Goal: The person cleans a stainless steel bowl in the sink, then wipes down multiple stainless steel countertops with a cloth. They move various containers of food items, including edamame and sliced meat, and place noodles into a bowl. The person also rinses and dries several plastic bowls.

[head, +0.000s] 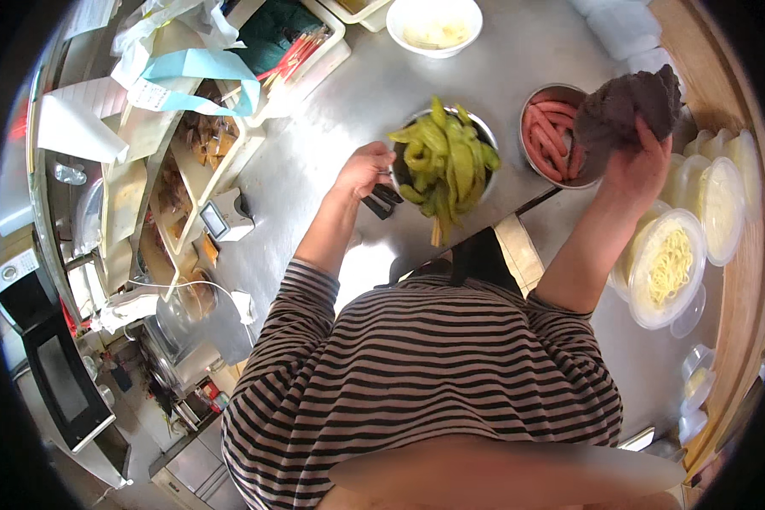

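My left hand [366, 171] grips the left rim of a round metal bowl [492, 132] heaped with long green peppers [449, 156], some hanging over its near edge. Under that hand lies a black-handled object [381, 201] on the steel worktop. Farther right, my right hand [641, 156] holds a dark grey-brown cloth [631, 108] over the right side of a round metal pot [528, 155]. Pink sausages [551, 137] lie in the pot, partly hidden by the cloth.
A white bowl [435, 25] with pale food stands at the back. Lidded plastic bowls of noodles [668, 268] line the right side. At left are bins of packets [210, 143], skewers [296, 57] in a tray, a light blue paper strip [204, 67] and a small white device [226, 217].
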